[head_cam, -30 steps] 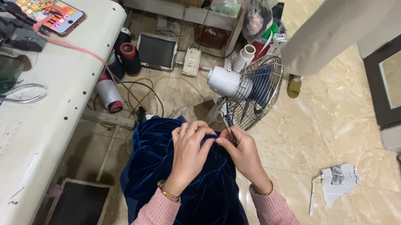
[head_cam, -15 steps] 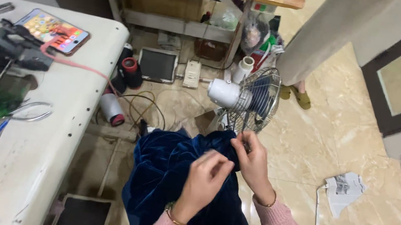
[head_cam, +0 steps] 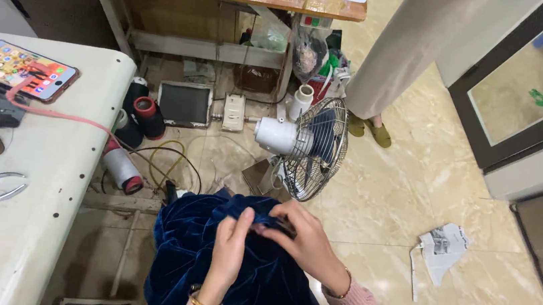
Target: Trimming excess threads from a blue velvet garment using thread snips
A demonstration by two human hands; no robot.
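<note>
Blue velvet cloth [head_cam: 232,269] lies bunched on the lap beside the table [head_cam: 29,214]. Since a second ago both hands have shifted to its top edge: left hand [head_cam: 229,249] and right hand [head_cam: 302,243] pinch the fold, fingers closed on it.

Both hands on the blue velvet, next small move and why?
Probably pull the pinched edge taut between the hands. The left hand and right hand meet at the top fold of the velvet, which is bunched in deep creases below them, so the spot they grip is hard to see flat.
</note>
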